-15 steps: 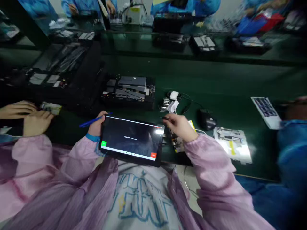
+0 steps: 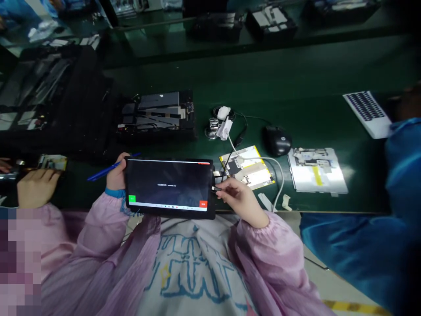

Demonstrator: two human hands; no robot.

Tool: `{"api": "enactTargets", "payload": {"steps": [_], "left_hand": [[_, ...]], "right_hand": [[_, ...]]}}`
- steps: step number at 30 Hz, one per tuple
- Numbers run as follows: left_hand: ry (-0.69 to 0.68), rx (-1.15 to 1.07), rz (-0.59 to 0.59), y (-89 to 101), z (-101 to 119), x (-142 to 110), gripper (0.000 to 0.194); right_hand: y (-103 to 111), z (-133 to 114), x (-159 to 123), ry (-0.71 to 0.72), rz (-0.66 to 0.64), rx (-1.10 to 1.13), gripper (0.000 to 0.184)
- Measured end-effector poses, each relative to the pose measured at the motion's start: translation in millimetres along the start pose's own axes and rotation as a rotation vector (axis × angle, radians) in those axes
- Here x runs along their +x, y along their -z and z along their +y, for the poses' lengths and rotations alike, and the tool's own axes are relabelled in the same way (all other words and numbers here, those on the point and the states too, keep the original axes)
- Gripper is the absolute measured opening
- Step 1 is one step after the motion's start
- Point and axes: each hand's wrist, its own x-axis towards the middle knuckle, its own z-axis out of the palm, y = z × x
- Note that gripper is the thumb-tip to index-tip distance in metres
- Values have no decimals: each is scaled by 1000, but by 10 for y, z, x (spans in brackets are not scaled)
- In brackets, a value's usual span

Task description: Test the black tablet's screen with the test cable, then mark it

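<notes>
A black tablet with a dark lit screen, a green button at lower left and a red one at lower right, rests at the table's near edge. My left hand grips its left edge and also holds a blue pen. My right hand pinches a small black cable plug against the tablet's right edge. A black cable and a white cable run away from there over a yellow-edged board.
A black mouse, a silver panel, a tray of tablet parts and a keyboard lie on the green table. Another person's hand works at the left; a blue sleeve is at the right.
My right hand came down from above the tablet's top right corner to its right edge, now pinching the plug there. The view shifted, so the table's objects appear lower and clearer.
</notes>
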Motion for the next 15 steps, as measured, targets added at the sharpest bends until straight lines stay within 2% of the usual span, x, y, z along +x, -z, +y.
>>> {"api": "enactTargets", "payload": {"steps": [11,15], "left_hand": [[-49,39,26,3,-2,30,17],[-78,28,5,-35,1,16,26]], "right_hand": [[-40,36,45,18,25,67,26],[-62,41,31,11,27,94,25]]}}
